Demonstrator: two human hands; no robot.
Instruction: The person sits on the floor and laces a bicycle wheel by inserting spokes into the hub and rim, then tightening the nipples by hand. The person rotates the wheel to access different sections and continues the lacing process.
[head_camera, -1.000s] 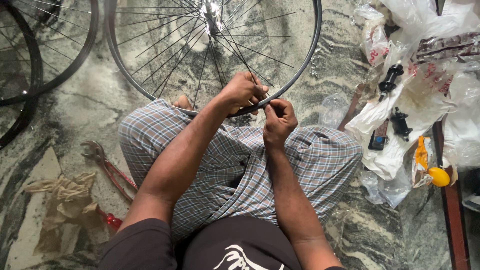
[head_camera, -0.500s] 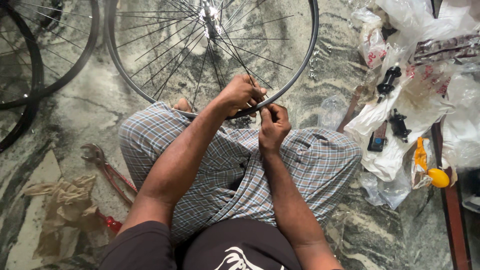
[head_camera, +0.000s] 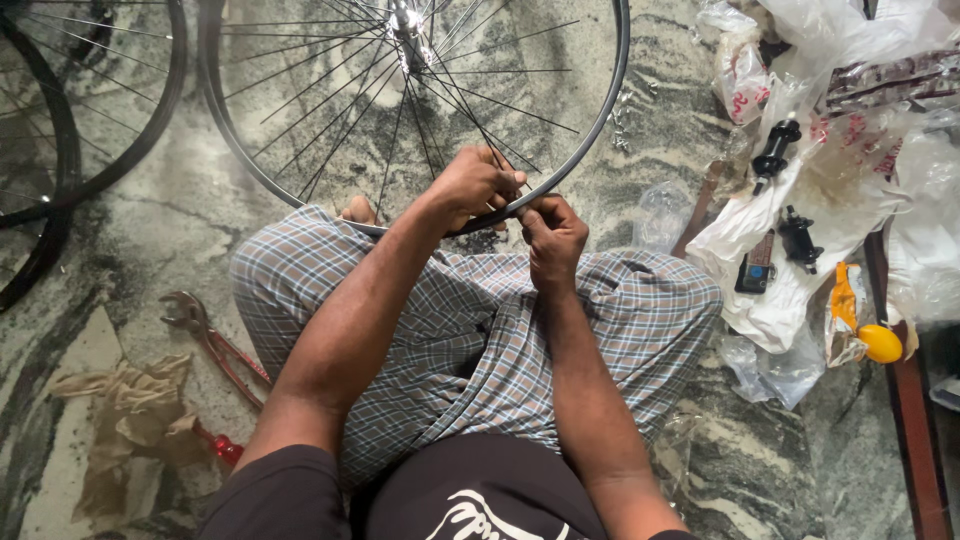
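Observation:
A bicycle wheel rim (head_camera: 596, 130) with thin steel spokes and a central hub (head_camera: 408, 22) rests against my crossed legs, which are covered by a checked cloth (head_camera: 470, 330). My left hand (head_camera: 470, 185) reaches over the near edge of the rim and grips it among the spokes. My right hand (head_camera: 552, 228) is closed just outside the same stretch of rim, fingertips pinched on it; whatever small part it holds is hidden. Both hands nearly touch each other.
Two more wheels (head_camera: 150, 110) lie at the upper left on the stone floor. Red-handled pliers (head_camera: 215, 345) and crumpled brown paper (head_camera: 130, 420) lie at left. At right are plastic bags (head_camera: 820, 200), black hub parts (head_camera: 775, 150) and a yellow object (head_camera: 880, 343).
My right hand has crept slightly up toward the rim. The left hand and wheel stay where they were.

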